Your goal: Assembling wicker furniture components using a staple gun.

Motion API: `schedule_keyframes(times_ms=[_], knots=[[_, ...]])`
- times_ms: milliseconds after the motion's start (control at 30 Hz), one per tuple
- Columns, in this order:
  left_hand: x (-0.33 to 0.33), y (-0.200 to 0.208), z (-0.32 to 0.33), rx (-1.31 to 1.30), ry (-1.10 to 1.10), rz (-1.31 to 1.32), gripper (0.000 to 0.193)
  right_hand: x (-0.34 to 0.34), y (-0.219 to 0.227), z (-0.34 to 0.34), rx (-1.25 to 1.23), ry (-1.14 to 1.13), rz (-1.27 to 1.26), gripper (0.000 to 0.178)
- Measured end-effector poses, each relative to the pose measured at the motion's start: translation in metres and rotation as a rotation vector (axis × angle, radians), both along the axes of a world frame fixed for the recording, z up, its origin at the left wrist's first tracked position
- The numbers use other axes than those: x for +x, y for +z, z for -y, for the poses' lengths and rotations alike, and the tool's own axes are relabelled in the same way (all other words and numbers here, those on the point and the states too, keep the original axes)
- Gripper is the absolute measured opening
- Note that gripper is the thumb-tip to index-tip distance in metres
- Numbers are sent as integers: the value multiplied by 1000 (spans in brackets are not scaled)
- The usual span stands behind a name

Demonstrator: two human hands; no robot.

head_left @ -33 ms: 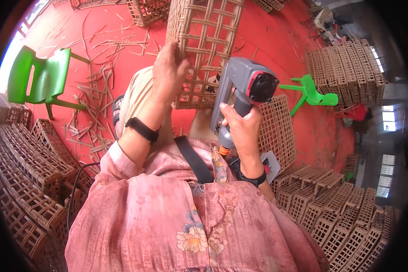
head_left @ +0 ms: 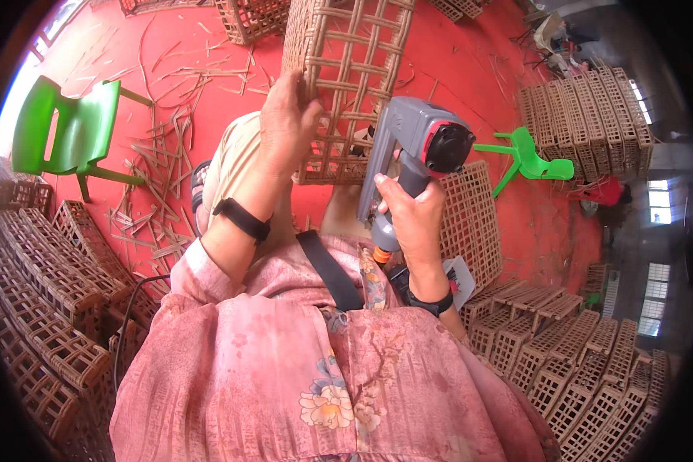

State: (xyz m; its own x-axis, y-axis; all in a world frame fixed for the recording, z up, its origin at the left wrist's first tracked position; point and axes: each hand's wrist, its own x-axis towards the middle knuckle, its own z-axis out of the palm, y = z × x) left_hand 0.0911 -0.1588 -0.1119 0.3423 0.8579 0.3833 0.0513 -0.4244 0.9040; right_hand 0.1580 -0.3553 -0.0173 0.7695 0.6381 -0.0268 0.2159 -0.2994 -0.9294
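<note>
A woven wicker basket point(head_left: 354, 77) with an open lattice stands tilted in front of my knees. My left hand point(head_left: 286, 123) grips its near left edge, with the thumb against the lattice and the other fingertips partly hidden. In my right hand point(head_left: 414, 219) is a grey air-powered nail gun point(head_left: 423, 127) with red trim and a round black cap. The fingers are wrapped around its handle, and an orange fitting point(head_left: 382, 254) shows at the handle's bottom end. The tool's head is beside the basket's lower right side; I cannot tell whether they touch.
Green plastic chairs stand at left point(head_left: 85, 127) and right point(head_left: 523, 158). Cane scraps point(head_left: 162, 169) litter the red floor point(head_left: 231, 92). Stacked wicker pieces point(head_left: 46, 285) fill the lower left, with more stacks point(head_left: 585, 362) on the right. A flat lattice panel point(head_left: 473, 223) lies beside my right hand.
</note>
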Motion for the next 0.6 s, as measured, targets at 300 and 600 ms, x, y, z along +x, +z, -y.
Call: schedule_keyframes(times_ms=[300, 600], knots=[[11, -13, -20, -52, -14, 58, 52, 10, 9, 0, 75, 22, -101, 22], [-39, 14, -6, 30, -140, -249, 84, 39, 11, 24, 248, 13, -198, 36]])
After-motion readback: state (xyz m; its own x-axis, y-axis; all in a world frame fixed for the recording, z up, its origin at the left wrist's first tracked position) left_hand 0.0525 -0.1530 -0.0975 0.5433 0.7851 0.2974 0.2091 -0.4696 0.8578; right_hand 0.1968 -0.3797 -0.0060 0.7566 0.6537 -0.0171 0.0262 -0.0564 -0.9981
